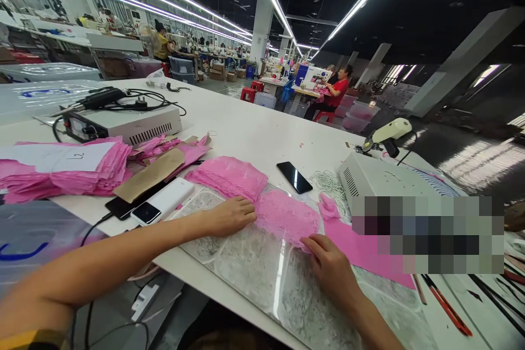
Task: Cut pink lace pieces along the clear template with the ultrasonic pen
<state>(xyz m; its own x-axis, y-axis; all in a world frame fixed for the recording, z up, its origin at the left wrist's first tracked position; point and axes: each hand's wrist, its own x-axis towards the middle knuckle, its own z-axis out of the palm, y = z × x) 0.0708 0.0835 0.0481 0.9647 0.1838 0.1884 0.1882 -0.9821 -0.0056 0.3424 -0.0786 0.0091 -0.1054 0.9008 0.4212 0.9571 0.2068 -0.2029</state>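
Observation:
A pink lace piece (287, 215) lies spread on the grey marbled board (246, 262) between my two hands. At its left end my left hand (233, 217) has its fingers closed on the edge, next to a pile of pink lace pieces (232, 174). My right hand (328, 262) pinches the lower right edge of the same piece between thumb and fingers. To the right, a flat pink fabric sheet (365, 249) lies on the board, with a crumpled pink scrap (328, 206) at its upper corner.
A black phone (294, 176) lies beyond the lace. On the left are a white power bank (168, 199), bundled pink fabric (82, 175) and a grey box (135, 123) with cables. A second grey box (381, 175) and red-handled tweezers (447, 306) are on the right. People sew in the background.

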